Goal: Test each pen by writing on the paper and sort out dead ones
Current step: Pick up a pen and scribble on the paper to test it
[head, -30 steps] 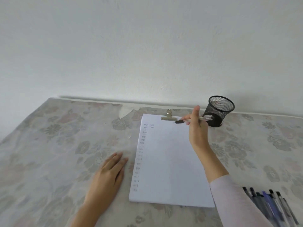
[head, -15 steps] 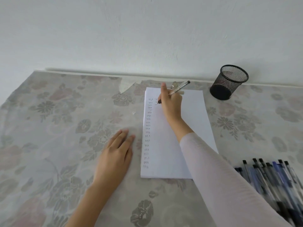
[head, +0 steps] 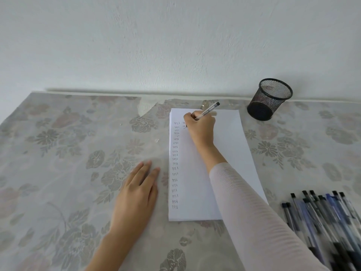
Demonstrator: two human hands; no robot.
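A white sheet of paper lies on the table under a metal clip at its top edge. A column of small written words runs down its left side. My right hand grips a clear pen with a black cap end, its tip down on the paper near the top of a second column. My left hand lies flat on the tablecloth just left of the paper, holding nothing. Several pens with dark and blue barrels lie in a pile at the right.
A black mesh pen cup stands at the back right by the wall. The table carries a grey floral cloth. A white wall rises right behind the table.
My right hand brought the pen from beside the mesh cup down and left to the paper's top, and the tip now rests on the sheet. My left hand stayed flat.
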